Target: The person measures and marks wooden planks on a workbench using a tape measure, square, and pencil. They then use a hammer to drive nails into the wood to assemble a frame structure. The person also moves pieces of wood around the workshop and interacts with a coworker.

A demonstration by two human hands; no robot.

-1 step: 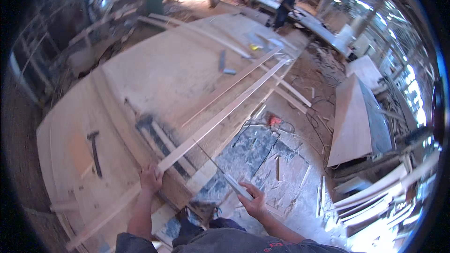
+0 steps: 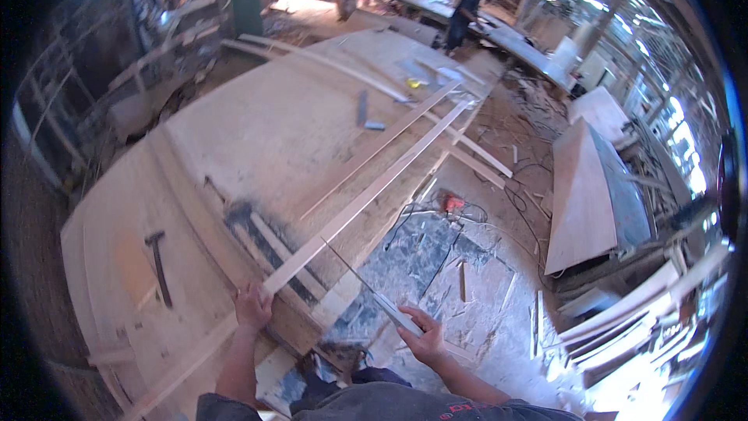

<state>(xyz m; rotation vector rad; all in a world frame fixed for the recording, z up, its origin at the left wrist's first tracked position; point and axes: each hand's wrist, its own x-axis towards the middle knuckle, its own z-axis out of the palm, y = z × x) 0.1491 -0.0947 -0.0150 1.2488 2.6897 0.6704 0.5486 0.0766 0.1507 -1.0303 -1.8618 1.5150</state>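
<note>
My left hand (image 2: 253, 308) grips the near end of a long pale wooden strip (image 2: 374, 195), which lies diagonally across the big plywood workbench (image 2: 273, 132) toward the far right. My right hand (image 2: 425, 339) is closed on a thin, flat, light-coloured tool (image 2: 366, 284), a ruler or a blade; I cannot tell which. Its narrow tip points up and left toward the strip, close to the bench edge. A second thinner strip (image 2: 366, 160) lies on the bench parallel to the first.
A hammer (image 2: 160, 265) lies on the bench at the left. A red power tool (image 2: 452, 203) with cables sits on the littered floor. Boards (image 2: 584, 195) are stacked at the right. A person (image 2: 465, 15) works at a far bench.
</note>
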